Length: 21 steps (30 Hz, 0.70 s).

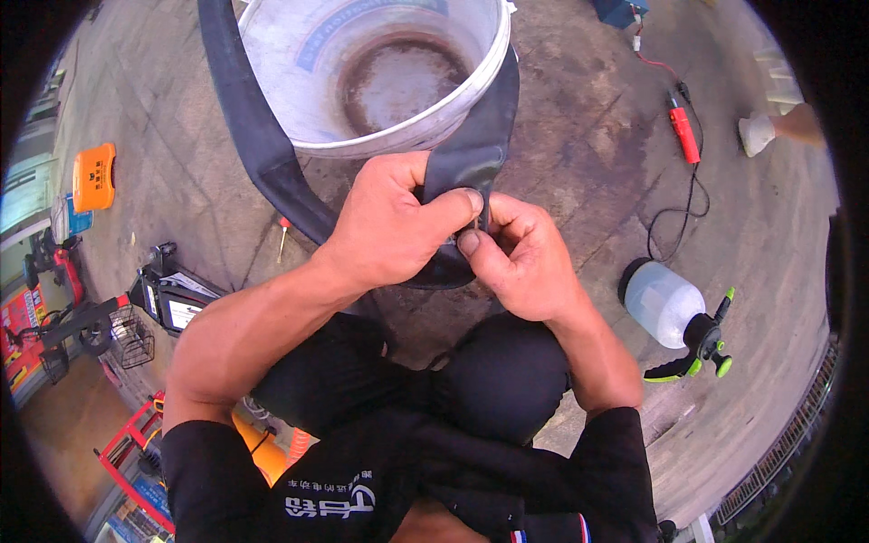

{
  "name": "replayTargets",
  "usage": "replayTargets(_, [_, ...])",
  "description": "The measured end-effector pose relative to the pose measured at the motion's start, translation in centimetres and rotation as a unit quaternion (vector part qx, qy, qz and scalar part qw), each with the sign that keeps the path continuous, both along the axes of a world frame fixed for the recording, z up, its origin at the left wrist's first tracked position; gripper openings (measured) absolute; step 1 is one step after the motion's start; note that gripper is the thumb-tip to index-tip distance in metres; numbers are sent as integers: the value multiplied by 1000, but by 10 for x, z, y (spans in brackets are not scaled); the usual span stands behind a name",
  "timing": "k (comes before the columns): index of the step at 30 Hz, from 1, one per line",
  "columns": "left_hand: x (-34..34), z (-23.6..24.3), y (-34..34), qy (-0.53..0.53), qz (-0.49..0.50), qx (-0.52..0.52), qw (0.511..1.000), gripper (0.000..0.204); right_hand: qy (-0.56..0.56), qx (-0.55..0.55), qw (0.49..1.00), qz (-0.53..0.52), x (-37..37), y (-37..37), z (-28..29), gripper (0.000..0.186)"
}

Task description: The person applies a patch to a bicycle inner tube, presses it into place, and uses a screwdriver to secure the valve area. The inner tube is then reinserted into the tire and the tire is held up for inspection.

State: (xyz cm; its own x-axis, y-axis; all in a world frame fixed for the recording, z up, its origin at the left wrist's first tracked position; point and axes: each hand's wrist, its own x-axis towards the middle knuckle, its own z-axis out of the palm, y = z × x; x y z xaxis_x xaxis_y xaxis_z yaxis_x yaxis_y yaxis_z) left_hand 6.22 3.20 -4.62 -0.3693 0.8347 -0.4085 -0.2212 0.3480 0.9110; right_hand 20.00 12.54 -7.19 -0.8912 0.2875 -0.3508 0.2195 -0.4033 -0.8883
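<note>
A black rubber inner tube [240, 100] hangs in a loop in front of a white bucket [493, 68] and reaches up along both its sides. My left hand [385, 217] grips the tube's near right stretch, its thumb pressed on the rubber. Close beside it, my right hand [534, 267] pinches the same stretch between thumb and fingers. The two thumbs almost meet at a small spot on the tube; what exactly lies between them is hidden. Stained brown, the bucket's bottom shows inside.
A small screwdriver [283, 240] lies on the concrete left of the tube. To the right are a pump sprayer bottle [665, 303] and a red corded tool [684, 136]. Another person's foot [758, 135] shows at far right. An orange case [94, 178] and a black scooter [172, 294] are left.
</note>
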Motion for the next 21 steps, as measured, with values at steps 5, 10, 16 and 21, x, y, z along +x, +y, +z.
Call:
replayTargets(5, [5, -1, -4, -15, 2, 62, 998, 12, 34, -12, 999, -29, 2, 1, -3, 4])
replayTargets(10, [1, -3, -4, 0, -60, 33, 998, 19, 69, 10, 995, -72, 2, 7, -11, 12])
replayTargets(16, [2, 3, -10, 86, -89, 38, 992, 17, 109, 25, 990, -86, 3, 2, -10, 17])
replayTargets(21, [1, 7, -13, 139, -88, -35, 986, 17, 92, 79, 986, -113, 2, -2, -8, 17])
